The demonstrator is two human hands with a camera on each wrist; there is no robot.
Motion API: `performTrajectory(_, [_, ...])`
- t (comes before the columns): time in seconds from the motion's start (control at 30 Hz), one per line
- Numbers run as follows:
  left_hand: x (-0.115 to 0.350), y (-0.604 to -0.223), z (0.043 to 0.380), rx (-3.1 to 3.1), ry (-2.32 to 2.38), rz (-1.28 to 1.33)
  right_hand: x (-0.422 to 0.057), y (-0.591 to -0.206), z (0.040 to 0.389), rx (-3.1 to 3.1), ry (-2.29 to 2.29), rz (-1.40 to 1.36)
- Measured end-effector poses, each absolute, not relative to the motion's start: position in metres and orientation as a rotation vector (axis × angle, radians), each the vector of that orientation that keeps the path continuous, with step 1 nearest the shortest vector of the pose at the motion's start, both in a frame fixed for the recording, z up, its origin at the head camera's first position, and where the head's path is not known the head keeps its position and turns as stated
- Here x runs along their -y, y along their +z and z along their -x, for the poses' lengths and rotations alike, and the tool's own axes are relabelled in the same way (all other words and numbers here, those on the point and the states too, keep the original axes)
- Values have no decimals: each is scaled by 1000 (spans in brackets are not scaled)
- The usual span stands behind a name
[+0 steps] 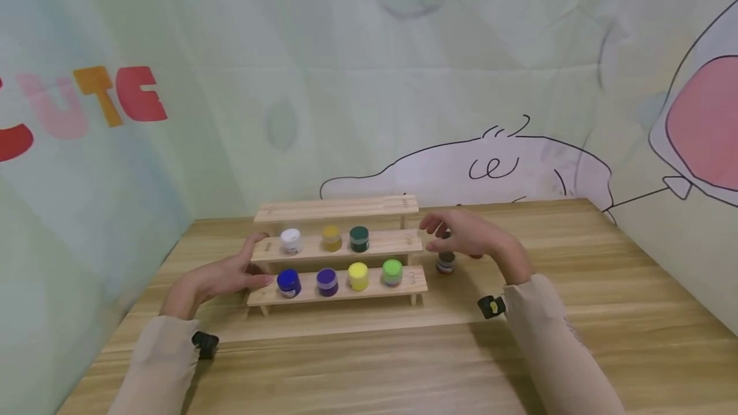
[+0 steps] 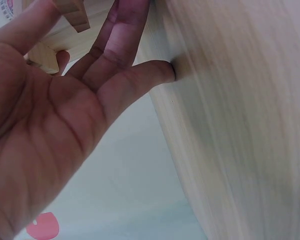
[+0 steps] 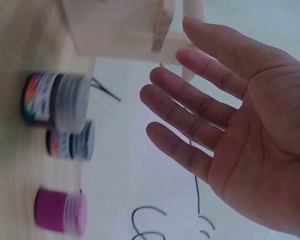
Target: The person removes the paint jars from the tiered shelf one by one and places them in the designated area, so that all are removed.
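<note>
A three-tier wooden rack (image 1: 340, 295) stands on the table. On its middle tier are a white paint jar (image 1: 291, 241), an ochre jar (image 1: 331, 238) and a dark green jar (image 1: 359, 239). The lowest tier bears blue (image 1: 289, 283), violet, yellow and light green jars. My left hand (image 1: 221, 276) is at the rack's left end, fingers spread, its little finger touching the tabletop in the left wrist view. Held empty beside the rack's right end, my right hand (image 1: 469, 234) has its fingers extended, above a dark paint jar (image 3: 55, 102).
Behind that jar stand another dark jar (image 3: 70, 141) and a magenta jar (image 3: 60, 211), mostly hidden by the right hand in the head view. The rack's top tier (image 1: 337, 209) bears no jars. A printed cloth (image 1: 288, 82) hangs behind the wooden table (image 1: 369, 370).
</note>
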State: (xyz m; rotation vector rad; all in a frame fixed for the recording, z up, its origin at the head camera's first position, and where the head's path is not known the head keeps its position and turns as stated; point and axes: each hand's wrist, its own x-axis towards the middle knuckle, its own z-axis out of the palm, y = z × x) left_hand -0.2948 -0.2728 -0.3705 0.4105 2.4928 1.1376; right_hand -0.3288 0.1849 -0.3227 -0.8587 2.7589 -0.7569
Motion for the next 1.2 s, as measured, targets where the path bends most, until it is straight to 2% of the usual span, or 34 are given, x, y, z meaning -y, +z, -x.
performTrajectory(0.47, [272,-365,295,-2495,1134,-417,-144,-312,327,-2784,-751,911])
performTrajectory(1.2, [274,-367,293,-2478,1130,-419,-93,-342,325,-2808,-826,1123])
